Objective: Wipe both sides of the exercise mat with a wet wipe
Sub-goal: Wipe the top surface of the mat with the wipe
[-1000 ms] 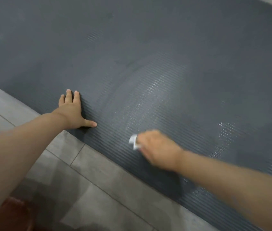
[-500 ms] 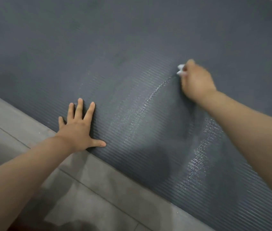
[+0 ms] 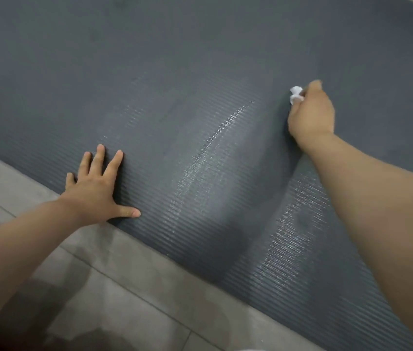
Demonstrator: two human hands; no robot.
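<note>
Nearest lay the grey tiled floor (image 3: 129, 295), with the ribbed dark exercise mat (image 3: 200, 72) spread across it. The left hand (image 3: 96, 188) pressed flat on the mat's near edge, fingers straight and spread. Wet streaks (image 3: 208, 153) glistened mid-mat. Farther off, the right hand (image 3: 311, 115) gripped a crumpled wet wipe (image 3: 296, 95), which protruded from its curled fingers against the mat.

right hand (image 3: 310, 115) | wet wipe (image 3: 296, 95) swept from near mat edge to far side
</note>
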